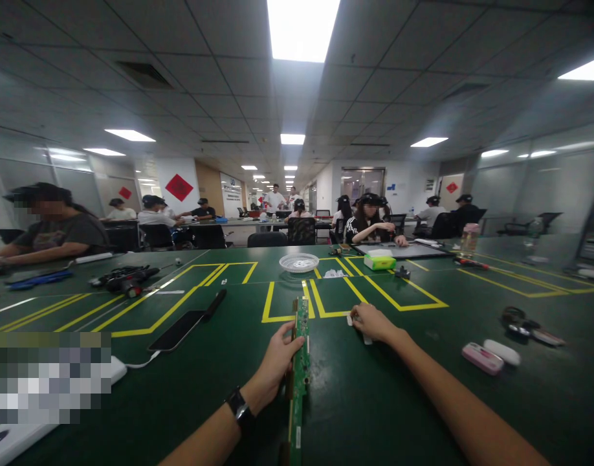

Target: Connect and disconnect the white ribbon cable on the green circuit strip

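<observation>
A long, narrow green circuit board (301, 369) stretches from the table's near edge toward the middle. My left hand (280, 353), with a black watch on its wrist, is closed around the board, thumb across its face. To the right, my right hand (372, 321) is low over the green table, fingers curled down on a small flat white piece (367, 340). The fingers cover most of that piece, so its kind does not show. Beyond both hands sits a white basket-like dish (299, 262).
A black phone (178, 330) on a white cable lies left, near a white power strip (117, 367). On the right are a pink case (482, 358), a white case (501, 352) and dark glasses (520, 323). A co-worker (372, 223) sits across the table.
</observation>
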The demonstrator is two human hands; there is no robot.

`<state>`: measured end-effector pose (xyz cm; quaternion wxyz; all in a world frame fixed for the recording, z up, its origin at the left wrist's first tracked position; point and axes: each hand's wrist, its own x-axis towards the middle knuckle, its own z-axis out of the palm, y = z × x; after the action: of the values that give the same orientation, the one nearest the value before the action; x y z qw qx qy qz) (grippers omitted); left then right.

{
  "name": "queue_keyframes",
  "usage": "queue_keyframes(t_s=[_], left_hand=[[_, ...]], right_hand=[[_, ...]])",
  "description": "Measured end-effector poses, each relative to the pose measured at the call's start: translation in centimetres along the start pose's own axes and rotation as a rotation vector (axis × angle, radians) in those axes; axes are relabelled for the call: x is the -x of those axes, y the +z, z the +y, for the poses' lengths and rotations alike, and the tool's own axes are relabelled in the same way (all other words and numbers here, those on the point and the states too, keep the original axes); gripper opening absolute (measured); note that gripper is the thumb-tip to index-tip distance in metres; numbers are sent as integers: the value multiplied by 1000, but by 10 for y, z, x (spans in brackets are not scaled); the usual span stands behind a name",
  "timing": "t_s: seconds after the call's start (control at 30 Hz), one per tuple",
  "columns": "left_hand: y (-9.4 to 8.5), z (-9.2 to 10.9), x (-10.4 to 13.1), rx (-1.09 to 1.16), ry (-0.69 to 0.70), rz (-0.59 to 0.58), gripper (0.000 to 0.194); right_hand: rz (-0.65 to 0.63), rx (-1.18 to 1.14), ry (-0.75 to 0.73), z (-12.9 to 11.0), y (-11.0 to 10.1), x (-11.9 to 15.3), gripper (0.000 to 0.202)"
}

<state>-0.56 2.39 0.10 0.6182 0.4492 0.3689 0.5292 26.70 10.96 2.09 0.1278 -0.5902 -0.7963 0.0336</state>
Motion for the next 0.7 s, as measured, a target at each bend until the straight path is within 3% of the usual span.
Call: queue_keyframes(t_s=[0.13, 0.3, 0.43, 0.7], left_hand=[[2, 2, 2, -9, 5, 14, 49], [5, 9, 5, -33, 22, 66, 42], [5, 12, 6, -49, 41, 111, 42], [4, 12, 8, -33, 53, 104, 41]], right_hand=[[-6, -262, -21, -12, 2, -1, 24], [-272, -733, -215, -53, 6, 7, 29], [-421, -992, -211, -80, 13, 14, 42], [-390, -1130, -147, -91, 25, 17, 43]])
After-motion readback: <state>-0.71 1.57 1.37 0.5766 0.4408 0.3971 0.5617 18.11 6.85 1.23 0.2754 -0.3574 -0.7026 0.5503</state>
